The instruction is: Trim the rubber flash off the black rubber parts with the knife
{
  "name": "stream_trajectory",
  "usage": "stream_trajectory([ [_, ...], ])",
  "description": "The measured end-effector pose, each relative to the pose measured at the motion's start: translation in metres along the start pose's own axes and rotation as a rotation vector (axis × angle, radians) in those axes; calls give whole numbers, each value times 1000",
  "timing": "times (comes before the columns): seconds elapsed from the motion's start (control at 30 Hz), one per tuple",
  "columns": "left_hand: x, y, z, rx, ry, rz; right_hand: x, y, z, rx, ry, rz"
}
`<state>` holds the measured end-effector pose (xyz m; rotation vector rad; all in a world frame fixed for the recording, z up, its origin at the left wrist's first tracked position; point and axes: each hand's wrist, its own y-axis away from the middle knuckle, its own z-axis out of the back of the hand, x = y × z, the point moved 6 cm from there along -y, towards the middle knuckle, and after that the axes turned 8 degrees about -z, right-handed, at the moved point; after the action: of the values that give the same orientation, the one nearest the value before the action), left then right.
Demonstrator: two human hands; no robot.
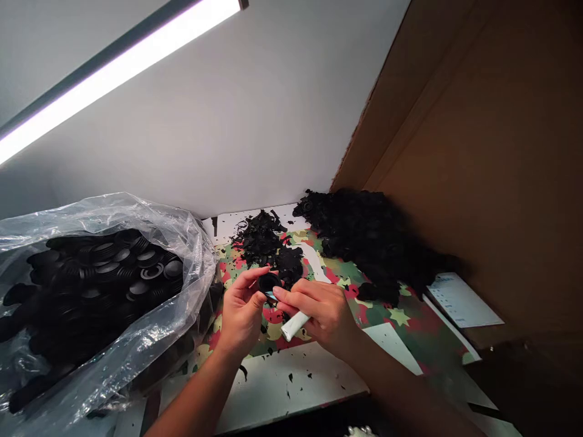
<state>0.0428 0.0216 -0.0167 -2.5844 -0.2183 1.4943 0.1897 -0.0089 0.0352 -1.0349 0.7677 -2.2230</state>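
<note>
Black scrap heap (373, 243) behind hands (241, 312)

Two hands (282, 309); one bag (150, 340)

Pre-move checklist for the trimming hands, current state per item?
1. Left hand pinches the black part: ok.
2. Right hand grips the white-handled tool: ok.
3. Tool tip on the part: cannot tell, fingers hide it.
4. Bag of black discs at the left, open: ok.
5. Mat under the hands free of scraps: not ok.
</note>
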Motion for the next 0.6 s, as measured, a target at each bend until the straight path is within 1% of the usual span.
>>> stream_trajectory([
  [0.23, 0, -1, 0, -18, 13, 7, -1, 1, -1, -13, 8, -16],
  [0.3, -1, -1, 0, -25, -1, 0, -3, 2, -2, -23, -42, -67],
  [0.4, -2, -2, 2, -37, -30, -10, -9, 4, -5, -29, -206, -194],
  [0.47, -3, -2, 3, -46, -53, -13, -10, 6, -6, -26, -271, -234],
  [0.53, -3, -3, 3, -49, -76, -9, -9, 6, -6, -5, -255, -225],
  [0.6, -3, -2, 4, -58, -89, -13, -7, 6, -5, 20, -193, -198],
])
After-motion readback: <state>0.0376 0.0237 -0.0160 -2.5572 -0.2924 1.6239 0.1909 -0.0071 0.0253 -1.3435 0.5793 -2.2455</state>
